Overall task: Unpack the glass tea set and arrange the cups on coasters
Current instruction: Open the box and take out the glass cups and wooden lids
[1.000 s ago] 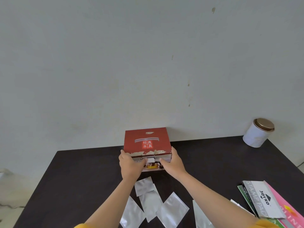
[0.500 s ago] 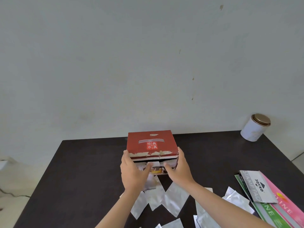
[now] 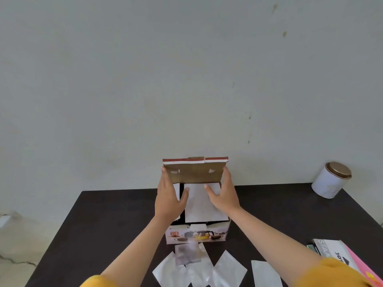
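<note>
The tea set box (image 3: 198, 235) stands mid-table with its printed front toward me. Its lid (image 3: 194, 169) is swung up and back, showing a brown cardboard underside. My left hand (image 3: 169, 198) holds the lid's left edge, fingers up along it, thumb over the box opening. My right hand (image 3: 222, 193) holds the lid's right edge the same way. White inner packing (image 3: 202, 204) covers the inside of the box. No cups or coasters can be seen.
Several silver foil pouches (image 3: 207, 268) lie on the dark table (image 3: 103, 224) in front of the box. A white tin with a bronze lid (image 3: 329, 180) stands at the back right. A stamp pad box and pink packets (image 3: 339, 253) lie at the right edge.
Both hands moved from the box's front up to the lid and swung it open. The white packing inside is now exposed.
</note>
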`<act>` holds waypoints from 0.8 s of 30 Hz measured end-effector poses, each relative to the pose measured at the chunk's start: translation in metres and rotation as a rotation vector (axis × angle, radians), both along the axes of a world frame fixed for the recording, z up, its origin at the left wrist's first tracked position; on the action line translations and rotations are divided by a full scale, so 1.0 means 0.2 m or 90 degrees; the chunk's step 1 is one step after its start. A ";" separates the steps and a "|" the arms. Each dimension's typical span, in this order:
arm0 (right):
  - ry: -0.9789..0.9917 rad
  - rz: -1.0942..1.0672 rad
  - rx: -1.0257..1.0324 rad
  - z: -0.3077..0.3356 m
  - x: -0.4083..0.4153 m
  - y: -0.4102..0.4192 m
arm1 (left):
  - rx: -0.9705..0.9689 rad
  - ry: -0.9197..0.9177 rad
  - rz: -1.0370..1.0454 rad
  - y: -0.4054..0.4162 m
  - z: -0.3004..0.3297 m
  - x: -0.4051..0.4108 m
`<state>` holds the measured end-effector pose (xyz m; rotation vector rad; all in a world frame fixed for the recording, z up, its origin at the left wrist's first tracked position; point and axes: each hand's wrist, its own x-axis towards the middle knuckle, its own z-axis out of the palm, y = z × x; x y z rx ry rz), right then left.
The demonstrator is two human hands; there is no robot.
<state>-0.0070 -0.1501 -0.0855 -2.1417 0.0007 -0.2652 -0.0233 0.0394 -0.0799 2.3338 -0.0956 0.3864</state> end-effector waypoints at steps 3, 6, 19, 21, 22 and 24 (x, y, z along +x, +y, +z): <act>0.045 0.029 -0.099 -0.07 0.07 0.00 | 0.104 0.050 -0.029 0.01 -0.07 0.12; 0.123 0.065 -0.187 -0.14 0.08 0.00 | 0.183 0.148 -0.072 0.03 -0.15 0.20; -0.063 0.418 -0.595 -0.17 0.11 0.03 | 0.004 0.157 -0.085 0.08 -0.27 0.21; -0.061 0.453 -0.642 -0.14 0.14 0.03 | -0.011 0.154 -0.085 0.09 -0.27 0.20; -0.049 0.466 -0.658 -0.13 0.15 0.03 | -0.010 0.156 -0.085 0.09 -0.27 0.20; -0.037 0.482 -0.666 -0.11 0.15 0.03 | 0.004 0.160 -0.085 0.09 -0.27 0.20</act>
